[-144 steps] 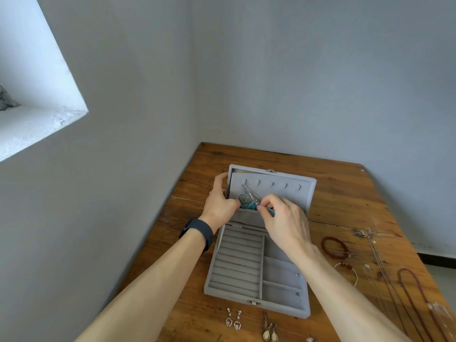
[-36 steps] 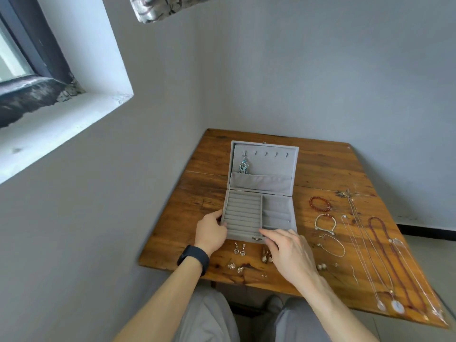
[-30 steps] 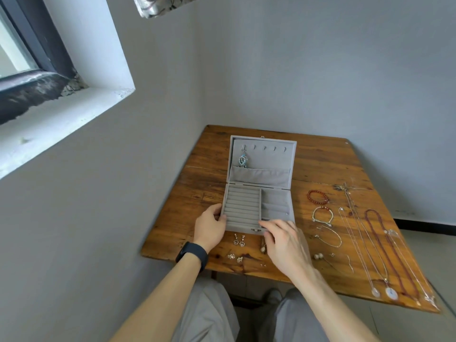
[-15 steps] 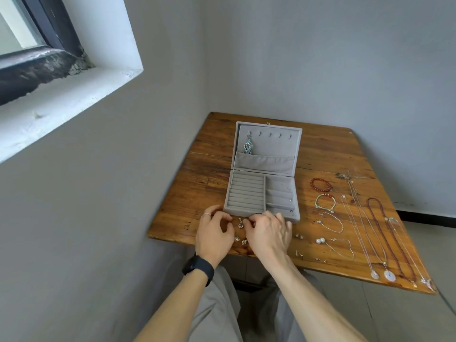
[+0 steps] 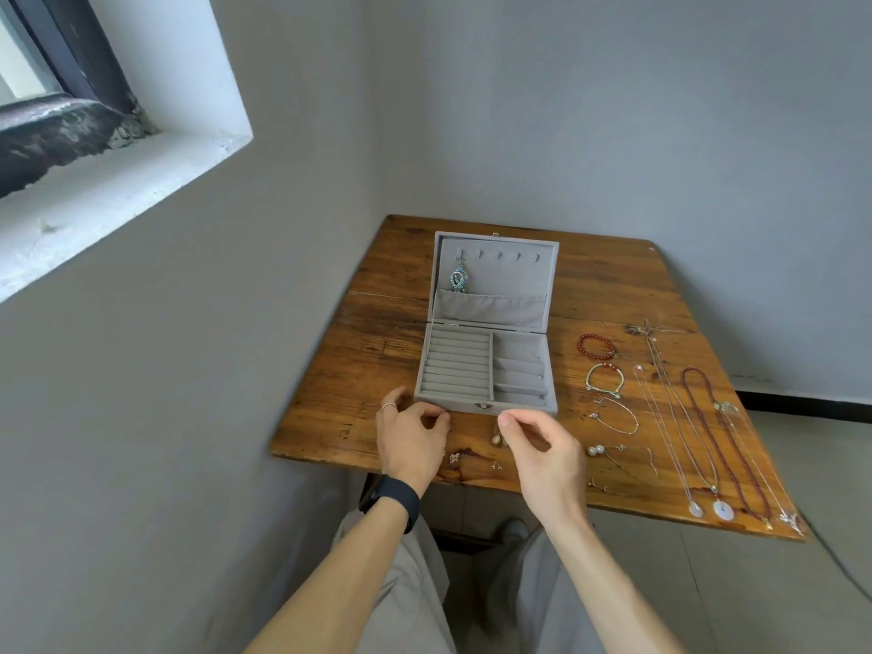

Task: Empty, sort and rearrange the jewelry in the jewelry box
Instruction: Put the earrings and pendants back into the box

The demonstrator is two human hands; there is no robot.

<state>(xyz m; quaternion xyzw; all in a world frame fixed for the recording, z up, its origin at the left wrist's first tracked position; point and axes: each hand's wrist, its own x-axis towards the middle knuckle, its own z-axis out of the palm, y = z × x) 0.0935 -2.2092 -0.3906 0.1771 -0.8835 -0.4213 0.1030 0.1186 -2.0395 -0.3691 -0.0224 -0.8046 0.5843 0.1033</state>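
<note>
The grey jewelry box (image 5: 486, 408) stands open on the wooden table (image 5: 373, 351), with its ring rolls and side compartments bare. A turquoise pendant (image 5: 456, 279) hangs from a hook in the upright lid. My left hand (image 5: 409, 439) hovers at the box's front left corner with its fingers curled in; what they pinch is hidden. My right hand (image 5: 540, 453) is raised before the box front, thumb and forefinger pinched together. Drop earrings (image 5: 496, 437) and small studs (image 5: 454, 458) lie between my hands.
To the right of the box lie a red bead bracelet (image 5: 597, 346), two thin bracelets (image 5: 605, 377), a pearl pair (image 5: 595, 449), several long chains (image 5: 679, 417) and a dark red bead necklace (image 5: 729, 441). A grey wall borders the table's left and far sides.
My hands have drawn apart and lifted a little from the earrings at the table's front edge. The silver earring pair seen between them earlier no longer shows.
</note>
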